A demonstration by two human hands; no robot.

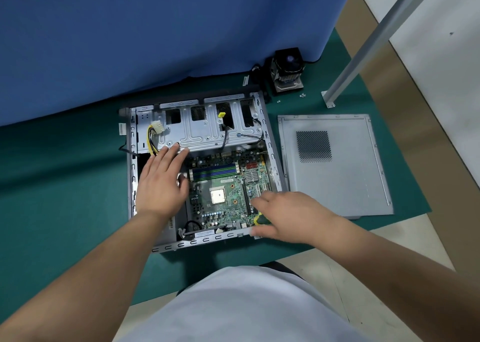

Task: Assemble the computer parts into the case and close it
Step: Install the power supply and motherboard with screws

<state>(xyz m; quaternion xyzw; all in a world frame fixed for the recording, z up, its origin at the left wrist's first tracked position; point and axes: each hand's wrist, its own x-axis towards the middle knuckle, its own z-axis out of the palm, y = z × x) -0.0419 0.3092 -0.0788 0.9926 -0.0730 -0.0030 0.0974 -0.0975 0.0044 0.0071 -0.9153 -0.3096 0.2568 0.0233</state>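
Head view, boxy metal case (pixel 272 157) (lidless), flat perforated panel (pixel 335 165) beside

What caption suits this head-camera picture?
Two hands reach into an open computer case; side panel lies beside it.

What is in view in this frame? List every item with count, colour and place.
open grey metal computer case: one, centre of the mat.
green motherboard: one, inside the case.
silver drive cage: one, far end of the case.
flat grey side panel with a mesh vent: one, on the mat right of the case.
black CPU cooler with fan: one, far right, by the partition.
small silver screws: a few, near the cooler.
green work mat: one, under everything.
blue partition: one, behind.
yellow-and-black screwdriver handle: one, in the right hand.
left hand: fingers straight, over the case's left side.
right hand: grips the screwdriver.
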